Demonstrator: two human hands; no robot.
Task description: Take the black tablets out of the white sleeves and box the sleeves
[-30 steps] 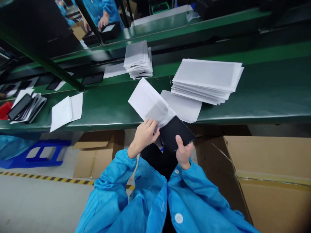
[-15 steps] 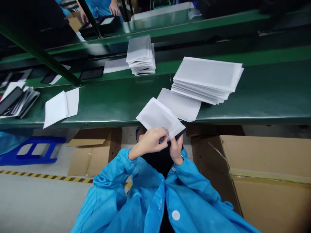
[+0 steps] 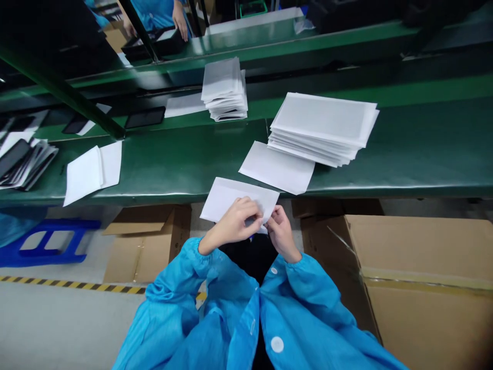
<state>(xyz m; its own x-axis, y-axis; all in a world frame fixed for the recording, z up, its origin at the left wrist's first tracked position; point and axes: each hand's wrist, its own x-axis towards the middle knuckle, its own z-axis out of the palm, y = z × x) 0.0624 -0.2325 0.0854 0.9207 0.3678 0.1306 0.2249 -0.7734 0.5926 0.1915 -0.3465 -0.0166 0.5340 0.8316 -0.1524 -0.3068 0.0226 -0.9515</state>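
Just off the bench's front edge, a white paper sleeve (image 3: 227, 194) lies between my two hands, its long side running left to right. My left hand (image 3: 239, 220) rests over its lower middle, fingers bent and pinching near the bottom edge. At the lower right corner, my right hand (image 3: 283, 232) grips the sleeve between thumb and fingers. What is inside the sleeve is hidden. On the bench just beyond lies a flat single white sleeve (image 3: 279, 167), partly under a thick stack of white sleeves (image 3: 323, 121).
A second sleeve stack (image 3: 222, 82) stands farther back on the green bench (image 3: 173, 164). Leftward are loose white sheets (image 3: 87, 172), a dark flat device (image 3: 145, 117) and a slanting green post (image 3: 65, 87). Cardboard boxes (image 3: 423, 257) stand below. Across the bench, a person's hand (image 3: 179, 19) shows.
The sleeve has turned level and moved slightly left and down. Its black edge at the right corner no longer shows. My right hand has shifted from beneath that edge to the corner.
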